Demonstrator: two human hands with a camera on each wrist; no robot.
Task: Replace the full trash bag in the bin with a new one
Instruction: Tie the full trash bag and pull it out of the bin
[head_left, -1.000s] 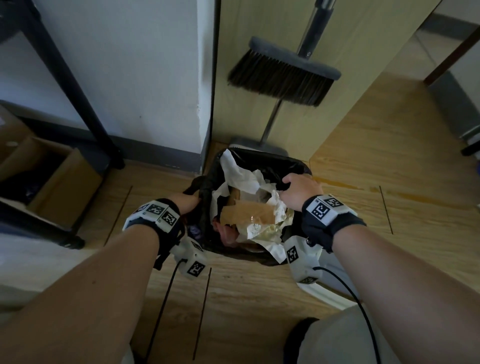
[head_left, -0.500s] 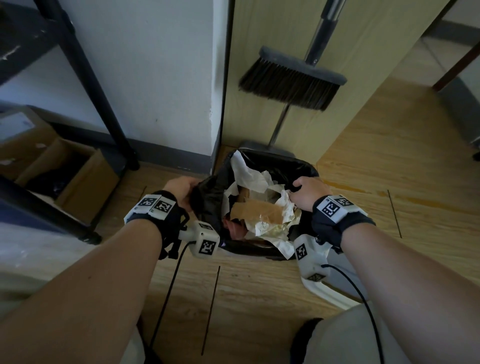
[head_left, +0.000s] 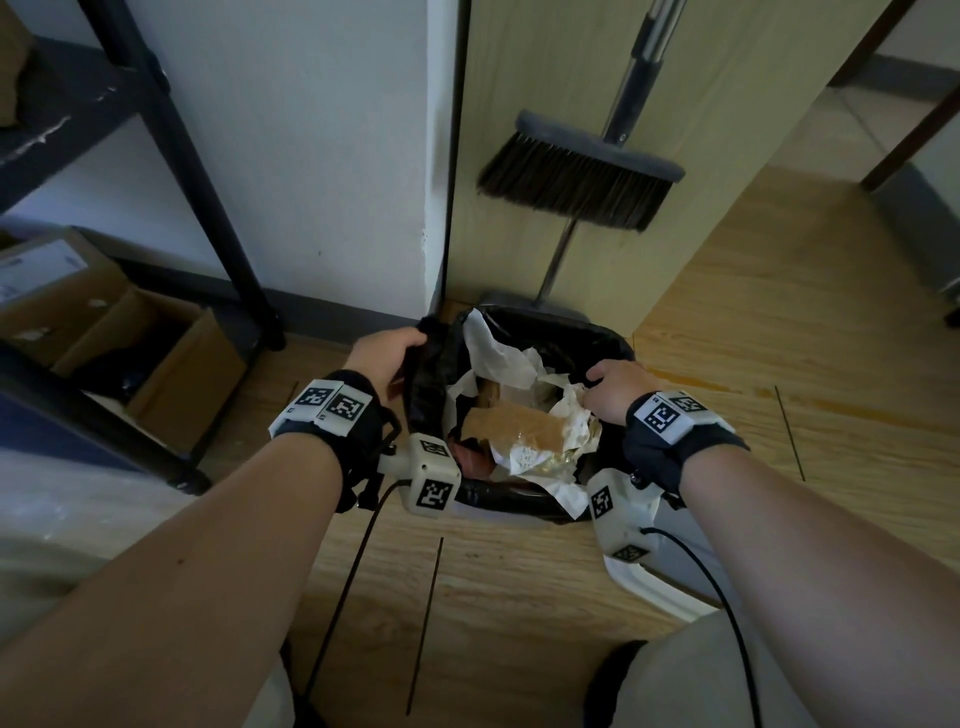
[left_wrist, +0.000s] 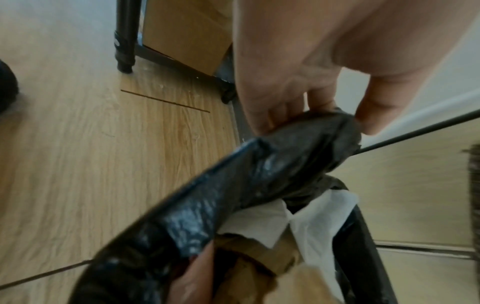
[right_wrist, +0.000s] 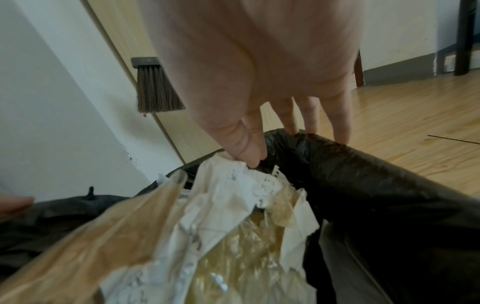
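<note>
A black trash bag (head_left: 561, 338) lines the bin (head_left: 498, 517) on the wood floor and is stuffed with crumpled white and brown paper (head_left: 519, 431). My left hand (head_left: 415, 338) grips the bag's left edge, bunched and raised off the rim. In the left wrist view the left hand (left_wrist: 335, 121) pinches that gathered black plastic (left_wrist: 259, 174) between fingers and thumb. My right hand (head_left: 592, 379) holds the bag's right rim. In the right wrist view the right hand (right_wrist: 259, 152) has its thumb inside by the paper and its fingers over the bag's (right_wrist: 363, 174) outer edge.
A broom (head_left: 576, 182) hangs against the wooden panel just behind the bin, with a dustpan (head_left: 519, 306) under it. A black shelf leg (head_left: 208, 208) and an open cardboard box (head_left: 171, 374) stand to the left. A pale plastic piece (head_left: 665, 597) lies at the bin's near right.
My left hand has pulled the bag's left edge up off the bin rim and further back toward the wall. My right hand has stayed on the right rim.
</note>
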